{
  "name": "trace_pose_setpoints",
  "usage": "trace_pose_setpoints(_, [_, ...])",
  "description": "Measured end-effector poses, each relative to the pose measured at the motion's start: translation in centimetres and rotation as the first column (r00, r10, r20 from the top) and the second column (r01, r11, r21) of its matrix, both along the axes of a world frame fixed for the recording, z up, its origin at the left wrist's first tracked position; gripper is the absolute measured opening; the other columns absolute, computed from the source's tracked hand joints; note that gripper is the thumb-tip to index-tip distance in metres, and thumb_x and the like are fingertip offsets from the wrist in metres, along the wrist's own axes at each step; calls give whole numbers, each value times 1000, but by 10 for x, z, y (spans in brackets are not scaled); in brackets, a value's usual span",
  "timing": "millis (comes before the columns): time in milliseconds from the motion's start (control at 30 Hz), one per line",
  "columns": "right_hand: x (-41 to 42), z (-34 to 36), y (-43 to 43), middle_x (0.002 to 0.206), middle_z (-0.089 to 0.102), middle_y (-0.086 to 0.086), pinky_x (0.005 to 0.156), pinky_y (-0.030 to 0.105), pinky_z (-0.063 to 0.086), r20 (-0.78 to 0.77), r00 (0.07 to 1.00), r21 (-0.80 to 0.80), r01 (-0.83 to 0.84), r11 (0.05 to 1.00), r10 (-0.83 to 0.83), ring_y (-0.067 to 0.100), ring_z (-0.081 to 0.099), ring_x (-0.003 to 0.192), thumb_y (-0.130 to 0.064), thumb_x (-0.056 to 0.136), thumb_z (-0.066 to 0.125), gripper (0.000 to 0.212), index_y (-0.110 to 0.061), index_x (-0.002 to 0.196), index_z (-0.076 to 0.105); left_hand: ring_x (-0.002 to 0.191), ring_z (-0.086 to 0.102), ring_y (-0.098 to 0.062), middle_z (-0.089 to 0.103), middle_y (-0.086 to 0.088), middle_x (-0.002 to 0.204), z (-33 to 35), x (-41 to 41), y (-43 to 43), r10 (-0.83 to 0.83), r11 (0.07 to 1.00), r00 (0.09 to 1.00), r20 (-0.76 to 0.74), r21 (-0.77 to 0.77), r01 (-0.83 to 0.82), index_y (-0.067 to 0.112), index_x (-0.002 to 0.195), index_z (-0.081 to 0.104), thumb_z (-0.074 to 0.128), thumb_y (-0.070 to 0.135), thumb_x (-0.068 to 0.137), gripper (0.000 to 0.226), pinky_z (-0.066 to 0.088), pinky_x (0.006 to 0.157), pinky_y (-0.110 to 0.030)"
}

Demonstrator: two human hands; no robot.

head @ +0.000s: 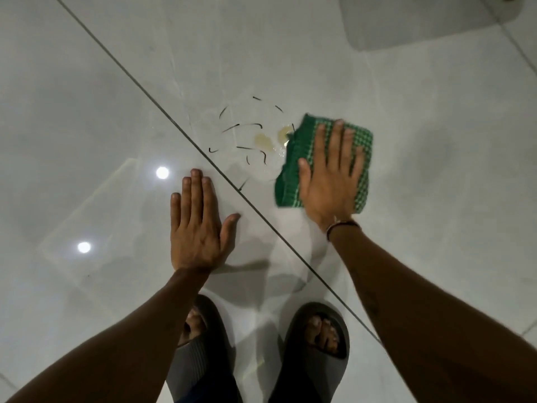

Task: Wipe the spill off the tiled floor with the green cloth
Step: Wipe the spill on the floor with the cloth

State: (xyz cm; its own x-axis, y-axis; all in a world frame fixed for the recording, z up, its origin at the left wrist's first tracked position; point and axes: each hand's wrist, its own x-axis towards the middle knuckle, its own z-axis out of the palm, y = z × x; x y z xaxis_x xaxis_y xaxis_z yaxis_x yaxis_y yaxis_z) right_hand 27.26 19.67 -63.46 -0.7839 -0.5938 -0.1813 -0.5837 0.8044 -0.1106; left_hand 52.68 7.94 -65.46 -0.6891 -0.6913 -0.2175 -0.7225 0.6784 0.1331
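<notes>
The spill is a patch of yellowish liquid with several thin dark strands scattered around it on the pale glossy tiled floor. A green and white checked cloth, folded, lies flat just right of the spill, its left edge touching the yellow puddle. My right hand presses down flat on the cloth with fingers spread. My left hand rests flat on the bare tile, palm down, fingers together, left of the dark grout line and holding nothing.
My two feet in dark slide sandals stand below the hands. Two ceiling lights reflect on the tile at the left. A blurred pale shape reflects at the top right.
</notes>
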Motion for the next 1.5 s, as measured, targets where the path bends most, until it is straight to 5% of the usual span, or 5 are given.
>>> trace_pose_setpoints(533, [23,-4,39,183,3,15,135,65,4,32,983,14,-180,984,180,37,5,169,-64,110,16,77,-23,174,9,177,2,-32,1,-14,189,6,-3,-2,-29,999,999,-38,20,30,7,178,8,31,75,102,105,8,143,-57])
trace_pose_setpoints(800, [-47,-6,8,180,15,20,131,69,16,-95,939,-31,329,944,-331,43,14,167,-60,111,21,76,-17,173,16,177,-6,-30,-9,-12,189,-6,6,-51,-64,998,997,-50,-26,62,10,178,-4,29,81,99,112,-1,144,-53])
trace_pose_setpoints(1000, [31,-5,-32,182,6,14,134,67,0,15,950,16,-311,950,311,36,7,169,-61,110,23,79,-17,174,8,177,-6,-32,-6,-17,189,-2,6,-52,-10,1000,998,-65,0,10,5,178,0,25,67,106,98,5,143,-59])
trace_pose_setpoints(1300, [-28,-2,-83,181,11,19,130,73,15,-41,997,-9,66,998,-66,42,12,168,-61,110,16,78,-15,173,11,177,-2,-32,-2,-17,189,-8,8,-51,-35,998,996,-77,-52,31,5,178,5,28,63,107,95,3,142,-61])
trace_pose_setpoints(1500, [22,-1,-81,183,2,14,135,66,3,17,898,39,-440,897,440,36,4,169,-62,109,25,82,-16,174,5,177,4,-33,4,-17,189,-3,7,-51,-31,997,998,-57,-76,27,4,178,11,27,64,106,95,9,138,-70])
